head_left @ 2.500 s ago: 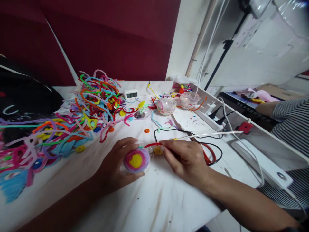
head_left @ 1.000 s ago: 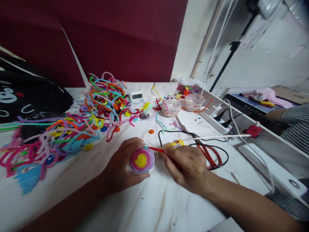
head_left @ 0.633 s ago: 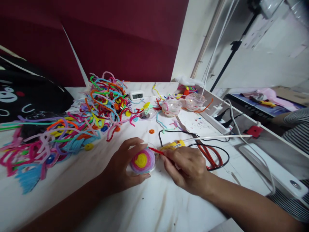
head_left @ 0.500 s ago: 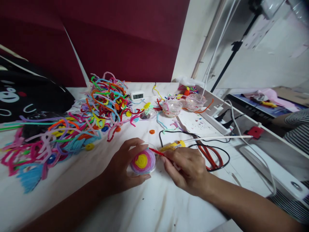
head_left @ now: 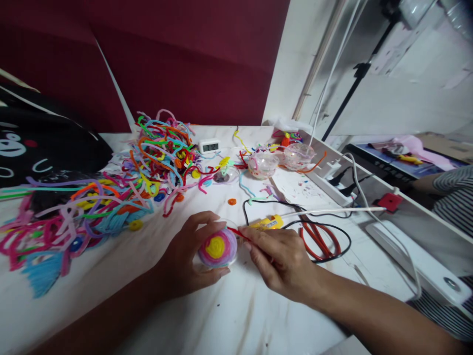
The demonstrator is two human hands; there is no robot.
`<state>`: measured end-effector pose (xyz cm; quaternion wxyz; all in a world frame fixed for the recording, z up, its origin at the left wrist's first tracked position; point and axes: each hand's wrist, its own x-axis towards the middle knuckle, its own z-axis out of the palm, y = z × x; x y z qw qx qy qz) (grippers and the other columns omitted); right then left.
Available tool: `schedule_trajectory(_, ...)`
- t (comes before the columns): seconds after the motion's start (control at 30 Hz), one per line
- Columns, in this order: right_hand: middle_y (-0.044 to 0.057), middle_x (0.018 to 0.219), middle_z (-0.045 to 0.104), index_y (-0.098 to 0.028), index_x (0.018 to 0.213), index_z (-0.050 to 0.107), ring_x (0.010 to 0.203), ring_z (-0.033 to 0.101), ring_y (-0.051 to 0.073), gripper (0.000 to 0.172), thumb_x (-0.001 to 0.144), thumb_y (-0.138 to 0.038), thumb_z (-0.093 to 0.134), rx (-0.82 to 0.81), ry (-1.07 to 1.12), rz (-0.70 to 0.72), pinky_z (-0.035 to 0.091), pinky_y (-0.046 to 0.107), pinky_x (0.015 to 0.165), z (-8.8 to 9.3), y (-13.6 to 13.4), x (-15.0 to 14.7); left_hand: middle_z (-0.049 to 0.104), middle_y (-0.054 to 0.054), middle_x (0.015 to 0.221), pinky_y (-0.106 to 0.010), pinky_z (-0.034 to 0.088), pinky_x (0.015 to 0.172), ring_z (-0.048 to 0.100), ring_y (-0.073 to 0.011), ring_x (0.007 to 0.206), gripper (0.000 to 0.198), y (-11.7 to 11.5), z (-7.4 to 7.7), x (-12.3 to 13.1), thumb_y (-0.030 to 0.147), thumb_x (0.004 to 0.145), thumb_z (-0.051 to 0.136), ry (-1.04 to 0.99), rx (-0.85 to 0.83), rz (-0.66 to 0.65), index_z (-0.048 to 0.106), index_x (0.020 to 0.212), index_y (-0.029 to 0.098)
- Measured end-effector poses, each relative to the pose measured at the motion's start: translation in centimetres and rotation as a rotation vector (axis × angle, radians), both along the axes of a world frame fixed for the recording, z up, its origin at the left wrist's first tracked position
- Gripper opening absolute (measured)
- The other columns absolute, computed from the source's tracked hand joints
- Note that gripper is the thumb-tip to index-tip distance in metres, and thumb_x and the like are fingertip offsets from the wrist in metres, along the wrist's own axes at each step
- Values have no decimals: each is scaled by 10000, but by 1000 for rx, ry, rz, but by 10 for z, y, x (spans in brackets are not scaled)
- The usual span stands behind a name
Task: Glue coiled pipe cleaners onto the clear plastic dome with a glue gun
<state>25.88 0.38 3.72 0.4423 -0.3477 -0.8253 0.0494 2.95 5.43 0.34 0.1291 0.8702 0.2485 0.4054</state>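
My left hand (head_left: 188, 254) is closed around a round piece coiled from pipe cleaners (head_left: 217, 247), with a yellow centre and pink, lilac and pale blue rings. A clear rim shows behind its upper edge. Between the thumb and forefinger of my right hand (head_left: 283, 254) is a red pipe cleaner (head_left: 236, 231); its far end meets the upper right edge of the coiled piece. Just beyond my right hand lies a yellow glue gun (head_left: 269, 222) with a clear glue stick (head_left: 332, 210) sticking out behind, partly hidden by the fingers.
A big heap of pipe cleaners (head_left: 166, 153) covers the table's left side. Clear plastic bowls (head_left: 263, 165) stand at the back near a small digital clock (head_left: 209, 146). Cables (head_left: 321, 239) and a power strip (head_left: 334, 190) lie right. Another person's striped sleeve (head_left: 456, 192) shows at the far right.
My right hand has shifted slightly left along the red pipe cleaner, its fingertips closer to the coiled piece. More of the glue gun shows. My left hand holds nearly still.
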Motion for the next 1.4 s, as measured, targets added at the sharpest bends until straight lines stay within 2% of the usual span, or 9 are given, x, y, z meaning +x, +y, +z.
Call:
schedule_trajectory(0.13,78,830,735,-136,1253,551,702,695,173,369,893,-81,495,23,-49,2,557,289,609,-1,0,0,478,-106,1280,-459,510,988,519,-302,1188,729,0,-1,0,307,733,761,3,5,2,409,1370,272)
schedule_trajectory(0.33,76,770,711,-93,1230,564,643,653,179,350,899,-93,450,19,-127,-11,504,297,563,-1,1,1,480,-67,1274,-452,519,991,537,-304,1177,620,0,-2,1,383,788,691,-12,-3,29,443,1345,276)
schedule_trajectory(0.53,66,731,698,-91,1209,579,598,619,169,324,917,-112,440,31,-146,-26,488,286,540,0,1,0,482,-106,1262,-487,521,972,532,-316,1172,671,1,-3,0,319,753,733,5,5,10,440,1355,273)
schedule_trajectory(0.67,78,745,697,-74,1206,588,624,641,183,330,919,-116,430,-2,-161,-20,510,298,554,-1,0,-1,469,-112,1266,-493,516,969,523,-316,1171,700,2,-4,0,321,736,752,18,0,5,434,1358,288)
schedule_trajectory(0.8,91,752,698,-52,1200,598,635,648,194,336,919,-116,425,-15,-173,-16,521,313,562,-1,0,-1,468,-75,1250,-451,518,975,535,-301,1155,623,2,-4,1,353,766,712,-2,1,2,457,1331,291)
schedule_trajectory(1.07,97,776,718,-50,1206,609,688,674,192,339,928,-136,436,-44,-207,-27,543,313,618,-2,0,-2,468,-110,1227,-444,523,943,527,-294,1139,689,4,-3,0,304,697,779,41,29,7,445,1298,266)
schedule_trajectory(1.4,77,771,715,-50,1246,563,647,659,170,328,957,-168,463,-32,-190,-77,514,289,595,-1,-3,-3,490,-106,1209,-430,502,943,523,-292,1129,671,4,1,1,325,683,783,23,39,47,464,1268,250)
